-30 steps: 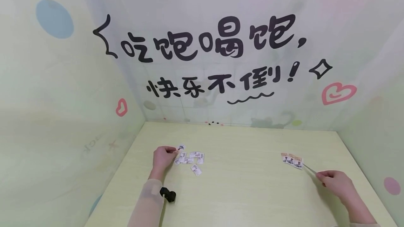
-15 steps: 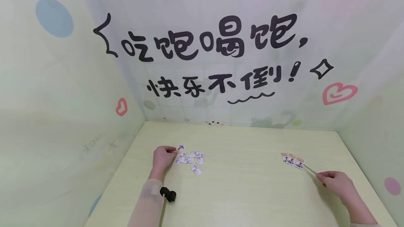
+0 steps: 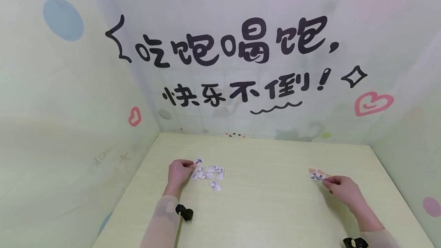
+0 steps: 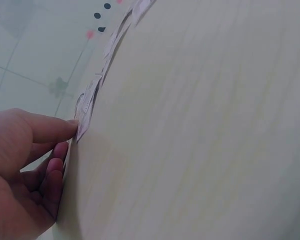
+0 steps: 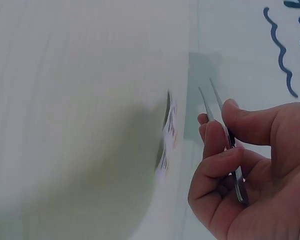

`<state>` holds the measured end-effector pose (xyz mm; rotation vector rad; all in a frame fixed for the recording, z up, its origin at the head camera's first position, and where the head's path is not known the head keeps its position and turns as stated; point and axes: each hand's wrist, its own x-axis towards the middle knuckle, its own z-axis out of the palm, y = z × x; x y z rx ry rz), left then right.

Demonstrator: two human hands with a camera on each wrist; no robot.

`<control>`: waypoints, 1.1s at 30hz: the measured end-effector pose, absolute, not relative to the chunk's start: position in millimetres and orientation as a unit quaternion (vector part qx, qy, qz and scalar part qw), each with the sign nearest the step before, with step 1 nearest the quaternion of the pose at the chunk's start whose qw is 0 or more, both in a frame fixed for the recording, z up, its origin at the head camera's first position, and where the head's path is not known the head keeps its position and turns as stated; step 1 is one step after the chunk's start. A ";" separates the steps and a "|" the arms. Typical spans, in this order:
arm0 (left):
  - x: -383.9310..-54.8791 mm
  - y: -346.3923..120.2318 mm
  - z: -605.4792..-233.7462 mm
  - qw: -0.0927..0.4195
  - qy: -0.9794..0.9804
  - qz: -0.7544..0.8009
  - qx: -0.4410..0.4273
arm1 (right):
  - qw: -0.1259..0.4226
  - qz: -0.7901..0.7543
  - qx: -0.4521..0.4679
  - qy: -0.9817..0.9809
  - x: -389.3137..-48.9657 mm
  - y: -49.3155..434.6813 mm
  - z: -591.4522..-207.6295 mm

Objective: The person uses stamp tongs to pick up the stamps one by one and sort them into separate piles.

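- Right grip [image 3: 347, 192] holds tweezers [image 5: 240, 187], tips apart; left grip [image 3: 179, 173] touches a paper card [image 3: 199, 161], whether pinched I cannot tell;
- loose cards [image 3: 207, 175] lie nearer the desk's [image 3: 262, 202] left edge; overlapping cards [image 3: 315, 175] nearer its right;
- probably light, easily creased; best taken by edges

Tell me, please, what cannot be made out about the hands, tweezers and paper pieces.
Head view: print on the paper pieces by the left hand is too small; overlaps hide their number.
Head view: the right hand covers part of the nearby pieces and most of the tweezers.
Head view: the frame's bottom edge cuts off the right wrist's gadget.
Left wrist view: the left hand hides whether it pinches anything.
Right wrist view: the nearby pieces are blurred.
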<state>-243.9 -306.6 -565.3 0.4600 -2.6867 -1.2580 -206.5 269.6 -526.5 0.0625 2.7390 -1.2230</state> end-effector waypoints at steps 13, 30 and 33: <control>-244.5 -308.4 -567.6 0.062 -0.890 -0.423 0.161 | 0.093 -0.389 -0.142 0.906 -278.3 90.9 -528.8; -243.5 -312.8 -569.5 0.057 -0.886 -0.427 0.168 | 0.126 -0.379 -0.159 0.903 -303.1 -39.1 -533.9; -243.7 -311.7 -570.1 0.058 -0.886 -0.430 0.164 | 0.128 -0.379 -0.159 0.903 -302.4 -48.1 -534.5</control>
